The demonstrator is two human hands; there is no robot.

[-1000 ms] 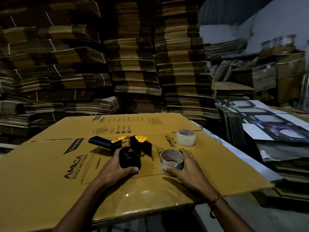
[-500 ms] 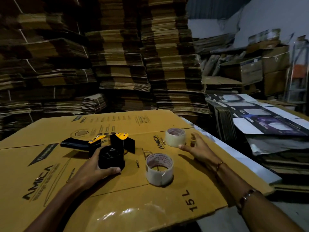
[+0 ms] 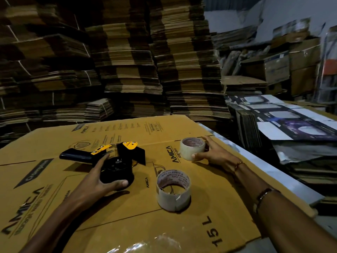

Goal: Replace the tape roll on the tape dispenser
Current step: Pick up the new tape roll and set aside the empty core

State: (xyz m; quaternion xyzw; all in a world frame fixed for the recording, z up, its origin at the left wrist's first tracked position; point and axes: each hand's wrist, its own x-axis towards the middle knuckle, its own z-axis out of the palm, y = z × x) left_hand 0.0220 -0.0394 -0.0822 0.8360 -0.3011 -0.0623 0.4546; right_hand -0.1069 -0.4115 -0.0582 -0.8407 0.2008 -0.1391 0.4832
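A: Where is the dispenser [image 3: 111,161]?

B: Lying on its side on the flattened carton [image 3: 209,225], left of the middle. Its black handle points left and far, with yellow parts at the far end near the blade guard.

A: What has hold of it?

B: The left hand [image 3: 96,179]. Its fingers lie along the far-left side of the black hub and the thumb curls round the near side, so the hub sits gripped between them.

A: And the right hand [image 3: 213,154]?

B: Reached out far and right, wrapped round the full roll [image 3: 191,148]. The thumb presses the roll's near side and the fingers curve round the far and right side. The roll stands on end on the carton, touching it.

A: Is there a second roll?

B: Yes, the spent roll [image 3: 173,189], thin-walled, with a wide hole. It stands on end nearer the person, between the two forearms, and neither hand touches it. It is well apart from the full roll and just right of the dispenser.

A: What lies round about?

B: Stacks of flat cardboard [image 3: 127,61] fill the far side. Printed boxes [image 3: 291,125] lie to the right. A bangle [image 3: 238,164] shows on the right wrist.
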